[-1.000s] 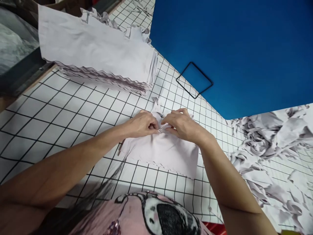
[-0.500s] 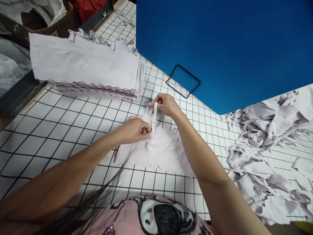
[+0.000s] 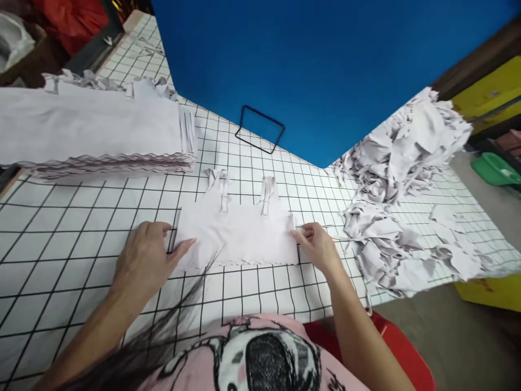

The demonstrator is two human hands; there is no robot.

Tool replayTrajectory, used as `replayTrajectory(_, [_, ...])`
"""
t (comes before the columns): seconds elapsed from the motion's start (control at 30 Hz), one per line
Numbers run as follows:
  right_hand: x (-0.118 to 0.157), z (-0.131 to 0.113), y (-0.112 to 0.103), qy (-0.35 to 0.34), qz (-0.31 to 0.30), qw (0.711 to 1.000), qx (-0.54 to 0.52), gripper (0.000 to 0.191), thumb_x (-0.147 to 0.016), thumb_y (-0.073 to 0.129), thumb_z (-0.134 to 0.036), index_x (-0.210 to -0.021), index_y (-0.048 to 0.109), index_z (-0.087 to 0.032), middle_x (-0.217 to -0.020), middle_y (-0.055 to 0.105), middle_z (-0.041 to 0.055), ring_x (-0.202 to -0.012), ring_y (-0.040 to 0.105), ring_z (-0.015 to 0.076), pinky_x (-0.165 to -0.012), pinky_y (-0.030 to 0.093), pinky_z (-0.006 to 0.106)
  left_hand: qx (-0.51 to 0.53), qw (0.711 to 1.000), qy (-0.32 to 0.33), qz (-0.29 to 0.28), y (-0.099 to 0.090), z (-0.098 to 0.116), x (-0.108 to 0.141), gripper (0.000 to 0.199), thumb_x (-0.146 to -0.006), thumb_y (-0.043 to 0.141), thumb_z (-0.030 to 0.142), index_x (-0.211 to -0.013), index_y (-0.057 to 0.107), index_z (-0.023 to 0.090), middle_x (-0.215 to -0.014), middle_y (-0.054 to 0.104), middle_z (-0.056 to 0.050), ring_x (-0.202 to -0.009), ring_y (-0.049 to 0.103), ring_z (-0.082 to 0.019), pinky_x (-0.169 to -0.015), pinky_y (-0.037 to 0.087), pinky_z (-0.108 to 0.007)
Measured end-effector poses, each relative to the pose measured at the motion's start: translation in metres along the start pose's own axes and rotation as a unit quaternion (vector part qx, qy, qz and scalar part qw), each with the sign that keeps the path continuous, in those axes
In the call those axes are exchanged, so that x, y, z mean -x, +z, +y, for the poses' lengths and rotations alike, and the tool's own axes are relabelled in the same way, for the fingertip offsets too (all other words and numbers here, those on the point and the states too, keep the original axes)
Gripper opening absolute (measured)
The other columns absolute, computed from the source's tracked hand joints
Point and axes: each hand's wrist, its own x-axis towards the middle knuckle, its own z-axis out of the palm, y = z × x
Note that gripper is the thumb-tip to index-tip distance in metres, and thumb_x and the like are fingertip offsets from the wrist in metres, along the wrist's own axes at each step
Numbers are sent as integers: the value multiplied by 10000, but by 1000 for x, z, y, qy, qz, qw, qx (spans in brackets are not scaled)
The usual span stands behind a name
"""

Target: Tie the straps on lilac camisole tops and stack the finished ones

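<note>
A pale camisole top (image 3: 244, 233) lies flat in front of me, its two shoulder straps with small sliders folded at the top edge. At its left edge is my left hand (image 3: 144, 260), thumb resting on the cloth and fingers apart from it. My right hand (image 3: 319, 247) pinches the right side edge between thumb and curled fingers. To the far left, a thick stack of similar pale tops (image 3: 122, 125) has its straps bunched along the back.
A white table cover (image 3: 101, 217) with a black grid lies underneath. Beyond the top are a black wire frame (image 3: 260, 129) and a large blue board (image 3: 305, 70). Heaps of pale cloth pieces (image 3: 378, 244) spread on the right. A red stool (image 3: 401, 347) stands below the table edge.
Both hands have left the strap and moved apart to the top's two side edges. The top now lies flatter with both straps visible. My view has swung right.
</note>
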Motion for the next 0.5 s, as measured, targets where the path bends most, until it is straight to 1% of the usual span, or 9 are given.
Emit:
replayTrajectory(0.07, [13, 7, 11, 5, 2, 1000, 19, 458, -775, 638, -569, -1006, 541, -186, -911, 663, 64, -803, 608, 213, -659, 440, 315, 1, 998, -24, -54, 0, 10, 2, 569, -842, 424, 626, -1062, 560, 119, -1037, 615, -168, -1036, 583, -352, -828, 498, -433])
replayTrajectory(0.17, [14, -4, 20, -8, -19, 999, 36, 292, -785, 621, -484, -818, 515, -214, -797, 641, 29, -723, 576, 195, -591, 387, 296, -1, 987, -81, -139, -7, 31, -8, 467, -852, 436, 557, -999, 572, 135, -1028, 642, -171, -1001, 614, -362, -750, 503, -417])
replayTrajectory(0.23, [13, -12, 19, -18, -35, 999, 35, 271, -786, 599, -436, -689, 463, -222, -711, 611, 21, -666, 555, 190, -570, 365, 301, 20, 979, -109, -168, -14, 42, -13, 391, -843, 485, 504, -977, 571, 147, -1009, 665, -159, -962, 638, -355, -736, 503, -408])
replayTrajectory(0.3, [16, -15, 16, -32, -35, 998, 35, 298, -775, 588, -409, -613, 410, -232, -648, 581, 27, -636, 547, 204, -576, 367, 327, 97, 974, -116, -170, -18, 46, -12, 320, -833, 537, 428, -998, 563, 155, -1029, 684, -144, -955, 654, -331, -762, 510, -393])
replayTrajectory(0.33, [17, -15, 15, -36, -31, 998, 31, 306, -769, 584, -406, -596, 393, -241, -629, 571, 34, -631, 550, 219, -587, 377, 347, 162, 967, -106, -167, -19, 47, -9, 302, -827, 561, 391, -1020, 557, 158, -1066, 686, -139, -972, 658, -309, -787, 515, -376])
replayTrajectory(0.37, [18, -14, 14, -33, -32, 999, 17, 306, -765, 583, -413, -591, 389, -253, -619, 568, 42, -632, 559, 238, -600, 394, 371, 226, 955, -108, -157, -19, 46, -5, 302, -814, 590, 356, -1037, 552, 156, -1097, 685, -142, -986, 660, -291, -814, 519, -363])
replayTrajectory(0.4, [19, -12, 13, -21, -43, 999, -11, 303, -759, 589, -430, -594, 395, -266, -621, 572, 51, -635, 572, 254, -610, 416, 396, 287, 939, -118, -150, -18, 45, -2, 347, -798, 625, 333, -1083, 539, 156, -1142, 676, -147, -1008, 660, -280, -822, 528, -352])
replayTrajectory(0.43, [18, -10, 12, -11, -68, 996, -57, 282, -748, 607, -440, -614, 417, -280, -662, 594, 65, -651, 595, 267, -624, 444, 419, 339, 921, -138, -132, -16, 44, 1, 403, -784, 652, 321, -1130, 523, 160, -1169, 670, -150, -1026, 661, -275, -818, 538, -348])
replayTrajectory(0.5, [16, -8, 10, 18, -130, 980, -151, 235, -714, 672, -444, -671, 478, -317, -785, 644, 102, -748, 653, 290, -676, 500, 443, 410, 893, -160, -91, -13, 42, 6, 516, -758, 698, 303, -1209, 494, 157, -1225, 646, -162, -1082, 649, -277, -827, 551, -346])
